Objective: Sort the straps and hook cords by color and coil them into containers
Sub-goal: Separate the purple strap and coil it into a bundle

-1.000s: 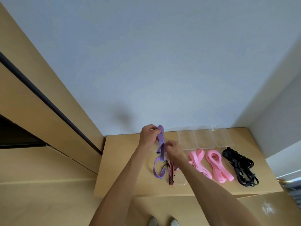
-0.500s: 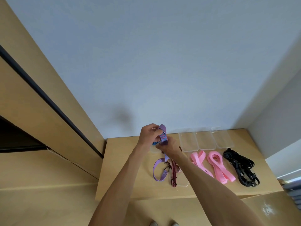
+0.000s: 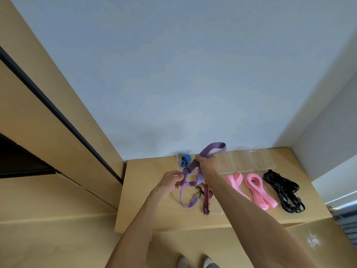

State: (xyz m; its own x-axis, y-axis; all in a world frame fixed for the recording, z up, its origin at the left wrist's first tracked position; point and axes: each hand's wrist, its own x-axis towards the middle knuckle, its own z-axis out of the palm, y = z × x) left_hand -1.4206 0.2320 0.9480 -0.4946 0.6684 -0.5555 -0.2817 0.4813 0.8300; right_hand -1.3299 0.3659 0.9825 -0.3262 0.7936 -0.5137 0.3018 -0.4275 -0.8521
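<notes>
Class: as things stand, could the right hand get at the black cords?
Probably not yet: the right hand is gripping the purple strap. Otherwise the way to the black cords looks free.

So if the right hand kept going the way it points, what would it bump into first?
Probably the clear container with the blue strap coiled inside. The right hand, gripping the purple strap, points left and toward the wall; depth is hard to judge.

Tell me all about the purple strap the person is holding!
The purple strap is a flat woven band with thin reddish stripes. The right hand grips it where it loops up above the table; the left hand pinches it lower down. Its tail hangs in a curl onto the wooden table.
</notes>
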